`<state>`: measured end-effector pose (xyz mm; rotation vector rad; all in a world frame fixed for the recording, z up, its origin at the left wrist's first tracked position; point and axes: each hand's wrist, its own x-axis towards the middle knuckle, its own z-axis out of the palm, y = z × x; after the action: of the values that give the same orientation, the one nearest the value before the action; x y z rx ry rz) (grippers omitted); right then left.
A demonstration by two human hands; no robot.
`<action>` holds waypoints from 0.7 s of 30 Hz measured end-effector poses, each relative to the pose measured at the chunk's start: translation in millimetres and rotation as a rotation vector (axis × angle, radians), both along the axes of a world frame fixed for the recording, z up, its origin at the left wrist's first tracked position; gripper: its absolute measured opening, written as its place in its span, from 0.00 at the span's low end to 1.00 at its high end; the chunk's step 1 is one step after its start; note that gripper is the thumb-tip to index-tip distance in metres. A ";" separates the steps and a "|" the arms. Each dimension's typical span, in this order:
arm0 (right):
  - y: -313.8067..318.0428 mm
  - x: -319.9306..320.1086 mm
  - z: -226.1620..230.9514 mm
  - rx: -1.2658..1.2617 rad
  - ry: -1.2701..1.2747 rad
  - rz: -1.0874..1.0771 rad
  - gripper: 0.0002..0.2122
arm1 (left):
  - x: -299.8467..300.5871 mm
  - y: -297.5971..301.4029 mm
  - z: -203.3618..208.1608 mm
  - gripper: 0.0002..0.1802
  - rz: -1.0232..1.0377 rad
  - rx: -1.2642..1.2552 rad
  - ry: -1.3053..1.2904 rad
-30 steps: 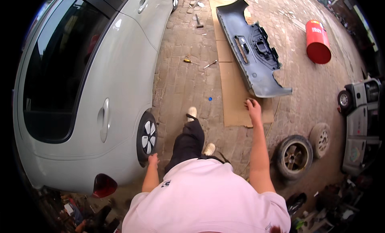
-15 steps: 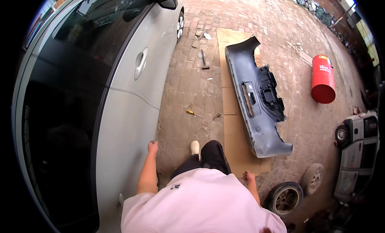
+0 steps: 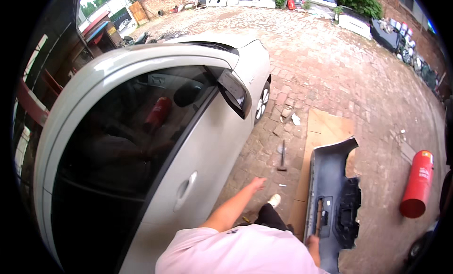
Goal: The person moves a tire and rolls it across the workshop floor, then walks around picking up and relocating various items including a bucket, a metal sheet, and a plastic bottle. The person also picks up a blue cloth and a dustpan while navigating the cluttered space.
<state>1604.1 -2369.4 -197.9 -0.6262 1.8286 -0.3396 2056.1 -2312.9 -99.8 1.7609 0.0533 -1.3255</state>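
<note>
My left hand (image 3: 257, 183) is held out in front of me, between the silver car (image 3: 207, 146) and a hammer (image 3: 283, 157) on the bricks. A finger stretches forward and nothing shows in that hand. Low beside my body, my right hand (image 3: 312, 241) overlaps the near part of a dark car bumper (image 3: 328, 179) in the picture. Blur hides how its fingers lie, and whether it touches the bumper cannot be told. The bumper lies inner side up on flattened cardboard (image 3: 325, 125). A yellow screwdriver handle (image 3: 246, 219) shows partly beside my leg.
The car's side mirror (image 3: 234, 93) juts out ahead on my left. A red drum (image 3: 418, 184) is on the right. Broken bricks and a white scrap (image 3: 296, 119) lie near the front wheel (image 3: 262, 102). Car parts (image 3: 406, 45) line the far right wall.
I have moved forward along the car, and the view has tilted up to its front and the yard. My left arm has swung forward, away from the door. The bumper appears closer beside me.
</note>
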 end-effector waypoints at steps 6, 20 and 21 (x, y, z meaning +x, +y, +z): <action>-258.7 261.2 93.6 -0.420 -0.263 0.479 0.10 | 96.4 -162.8 30.5 0.21 -0.108 0.108 -0.445; -500.1 314.9 45.4 -0.003 -0.071 0.101 0.08 | 301.6 -565.8 -19.9 0.24 -0.190 0.186 -0.595; -496.5 296.3 46.5 0.120 -0.004 0.013 0.07 | 316.3 -591.9 -13.0 0.25 -0.214 0.191 -0.600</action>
<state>1900.5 -2865.9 -151.5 -0.5538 1.8255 -0.2199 2372.4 -2904.8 -112.8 2.3146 -0.3622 -0.9046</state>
